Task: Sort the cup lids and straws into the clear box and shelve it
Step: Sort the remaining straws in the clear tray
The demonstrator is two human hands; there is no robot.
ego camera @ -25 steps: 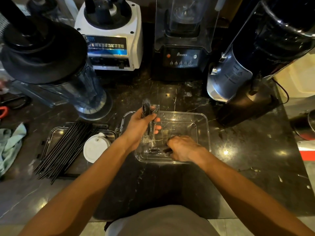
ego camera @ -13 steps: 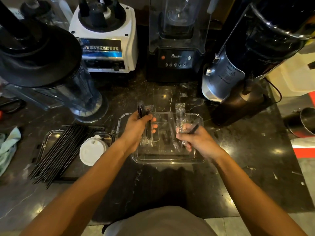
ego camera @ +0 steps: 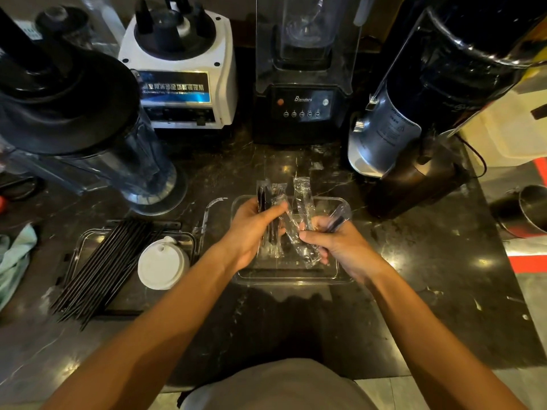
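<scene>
A clear box sits on the dark counter in front of me. Over it, my left hand grips a bunch of black items sealed in clear wrappers. My right hand holds more of these wrapped packets, pressed against the left bunch. A white cup lid lies on a tray to the left. Several long black straws lie across that tray.
Blender machines line the back: a black-lidded jug, a white base, a black Blenders unit and a dark grinder. A green cloth lies far left. A metal cup stands far right.
My right hand rose out of the box with wrapped packets and moved left until they met the bunch in my left hand. The left hand stayed over the box.
</scene>
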